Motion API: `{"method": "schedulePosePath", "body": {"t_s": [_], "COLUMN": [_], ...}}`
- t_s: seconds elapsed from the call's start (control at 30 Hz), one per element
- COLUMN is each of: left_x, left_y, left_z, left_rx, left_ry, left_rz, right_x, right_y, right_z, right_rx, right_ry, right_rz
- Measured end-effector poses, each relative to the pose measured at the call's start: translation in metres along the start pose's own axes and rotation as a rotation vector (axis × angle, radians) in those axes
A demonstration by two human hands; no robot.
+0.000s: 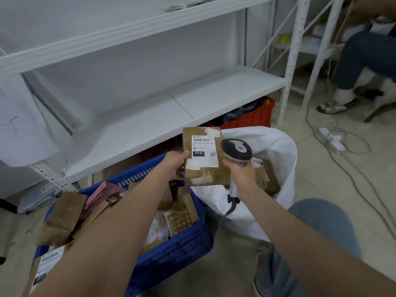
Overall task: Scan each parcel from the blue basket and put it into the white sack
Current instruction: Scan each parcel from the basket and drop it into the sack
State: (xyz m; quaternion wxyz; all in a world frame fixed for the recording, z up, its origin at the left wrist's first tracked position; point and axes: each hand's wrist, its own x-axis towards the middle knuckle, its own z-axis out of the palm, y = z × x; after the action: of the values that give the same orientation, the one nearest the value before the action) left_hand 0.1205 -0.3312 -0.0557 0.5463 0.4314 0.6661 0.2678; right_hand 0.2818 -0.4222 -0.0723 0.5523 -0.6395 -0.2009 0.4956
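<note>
Head view. Holding brown parcel point(203, 161) just left of white sack point(278, 146) mouth, label up, left hand point(176, 162) fingers curled round its edge. Gripping scanner point(236, 149) handle in right hand point(242, 172), over the sack. Left of sack, blue basket point(184, 249) heaped with parcels.

Reaching forward with left forearm point(120, 221) and right forearm point(300, 236), left hand point(176, 162) pinching the edge of the brown parcel point(203, 155), thumb on its face, right hand point(241, 173) gripping the barcode scanner point(236, 148) by its handle.
</note>
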Motion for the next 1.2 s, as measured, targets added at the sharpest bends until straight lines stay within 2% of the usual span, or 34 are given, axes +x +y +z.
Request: {"method": "schedulePosePath", "body": {"t_s": [0.1, 0.23, 0.3, 0.37, 0.43, 0.57, 0.6, 0.67, 0.73, 0.8, 0.9, 1.1, 1.2], "left_x": [0.017, 0.042, 0.059, 0.078, 0.097, 0.132, 0.139, 0.152, 0.163, 0.169, 0.178, 0.181, 0.173], "left_y": [0.014, 0.02, 0.02, 0.019, 0.021, 0.017, 0.012, -0.001, -0.019, -0.035, -0.043, -0.054, -0.063], "left_z": [0.041, 0.079, 0.089, 0.093, 0.094, 0.077, 0.07, 0.056, 0.046, 0.04, 0.03, -0.004, -0.013], "left_rx": [0.004, -0.045, -0.058, 0.024, 0.223, 0.645, 0.76, 0.895, 0.766, 0.727, 0.808, 0.63, 0.57], "left_ry": [-0.064, -0.249, -0.274, -0.232, -0.155, 0.16, 0.233, 0.255, 0.135, 0.057, 0.087, 0.158, 0.079], "left_rz": [-0.082, -0.214, -0.218, -0.132, 0.02, 0.373, 0.426, 0.365, 0.212, 0.171, 0.191, 0.245, 0.221], "right_x": [0.03, 0.08, 0.098, 0.115, 0.134, 0.163, 0.168, 0.176, 0.183, 0.187, 0.194, 0.186, 0.176], "right_y": [-0.006, -0.011, -0.016, -0.018, -0.017, -0.001, 0.005, 0.018, 0.028, 0.035, 0.046, 0.056, 0.053], "right_z": [-0.015, -0.033, -0.034, -0.029, -0.015, 0.023, 0.033, 0.05, 0.064, 0.075, 0.087, 0.098, 0.1], "right_rx": [0.062, 0.026, 0.015, -0.02, -0.03, 0.019, 0.017, -0.008, -0.028, -0.036, -0.082, -0.112, -0.128], "right_ry": [0.015, 0.073, 0.083, 0.099, 0.081, -0.01, -0.03, -0.076, -0.104, -0.121, -0.169, -0.253, -0.271], "right_rz": [0.092, 0.125, 0.141, 0.149, 0.17, 0.24, 0.262, 0.285, 0.291, 0.285, 0.277, 0.344, 0.322]}}
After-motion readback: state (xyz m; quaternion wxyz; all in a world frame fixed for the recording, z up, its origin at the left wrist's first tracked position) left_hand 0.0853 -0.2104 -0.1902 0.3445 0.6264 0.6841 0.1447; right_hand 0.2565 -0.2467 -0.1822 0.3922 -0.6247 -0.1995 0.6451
